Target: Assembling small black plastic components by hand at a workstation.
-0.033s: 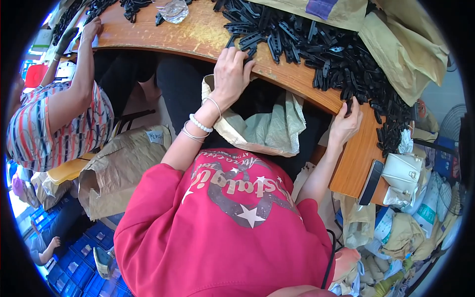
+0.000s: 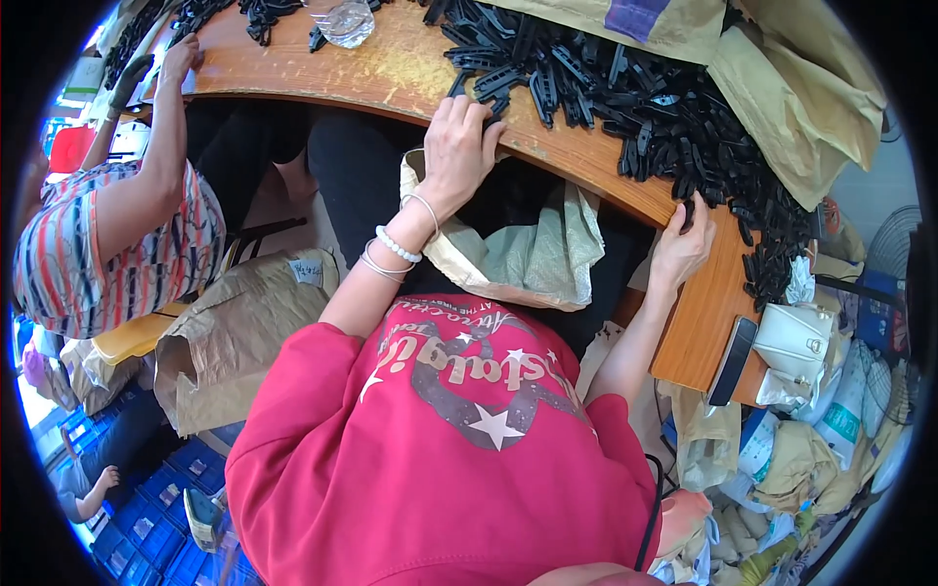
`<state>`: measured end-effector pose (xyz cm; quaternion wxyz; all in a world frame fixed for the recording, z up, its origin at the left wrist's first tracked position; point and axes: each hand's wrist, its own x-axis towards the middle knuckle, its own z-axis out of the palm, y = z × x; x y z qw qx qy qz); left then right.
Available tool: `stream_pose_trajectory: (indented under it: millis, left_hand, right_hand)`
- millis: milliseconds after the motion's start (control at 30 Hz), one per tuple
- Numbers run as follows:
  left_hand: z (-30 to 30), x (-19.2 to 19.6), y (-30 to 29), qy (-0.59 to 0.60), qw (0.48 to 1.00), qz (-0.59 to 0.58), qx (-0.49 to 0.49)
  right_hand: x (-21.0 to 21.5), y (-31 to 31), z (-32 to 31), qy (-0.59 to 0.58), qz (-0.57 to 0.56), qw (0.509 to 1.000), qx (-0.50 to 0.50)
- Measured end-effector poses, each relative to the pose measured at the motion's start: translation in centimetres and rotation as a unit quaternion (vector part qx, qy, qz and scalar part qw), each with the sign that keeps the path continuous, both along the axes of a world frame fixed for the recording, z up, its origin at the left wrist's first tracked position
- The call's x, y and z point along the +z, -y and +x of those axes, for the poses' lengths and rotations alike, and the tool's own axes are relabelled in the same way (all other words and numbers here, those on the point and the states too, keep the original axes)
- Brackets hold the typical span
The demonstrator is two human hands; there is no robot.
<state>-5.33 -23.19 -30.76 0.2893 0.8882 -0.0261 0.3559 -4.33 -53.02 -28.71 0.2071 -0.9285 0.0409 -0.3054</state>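
A large heap of narrow black plastic parts (image 2: 674, 132) covers the back right of the wooden table (image 2: 322, 73). At the table's front edge, my left hand (image 2: 457, 146) has its fingers curled down beside a few loose black parts (image 2: 496, 80). A dark bit shows by its thumb, but the fingers hide most of what they touch. My right hand (image 2: 682, 249) pinches one black plastic part (image 2: 688, 215) at the heap's near side. Below the edge, between my arms, an open paper sack (image 2: 537, 259) lies across my lap; its inside is dark.
A clear glass dish (image 2: 344, 23) stands toward the back. Brown paper (image 2: 796, 107) overhangs the heap. At the right end lie a dark oblong case (image 2: 733, 361) and a white bag (image 2: 793, 337). A co-worker (image 2: 117, 234) sits at the left, near another paper sack (image 2: 249, 337).
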Motion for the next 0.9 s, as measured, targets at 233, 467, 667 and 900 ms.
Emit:
stream_pose_trajectory:
  millis: [233, 467, 667, 900]
  left_hand:
    - [-0.2, -0.4, 0.0, 0.016, 1.0, -0.016, -0.022]
    - [-0.2, -0.3, -0.3, 0.034, 0.995, -0.089, -0.035]
    - [-1.1, 0.6, 0.9, 0.024, 0.977, -0.195, -0.076]
    - [-2.3, 3.7, 1.0, -0.207, 0.785, -0.544, -0.213]
  right_hand:
    - [0.2, 0.4, -0.1, -0.037, -0.091, 0.995, -0.002]
    - [-0.8, 1.2, 0.2, 0.004, -0.016, 0.999, 0.034]
    - [-0.6, 1.7, -0.1, 0.02, -0.044, 0.998, 0.034]
    - [-1.4, 0.5, -0.2, 0.065, -0.055, 0.996, 0.021]
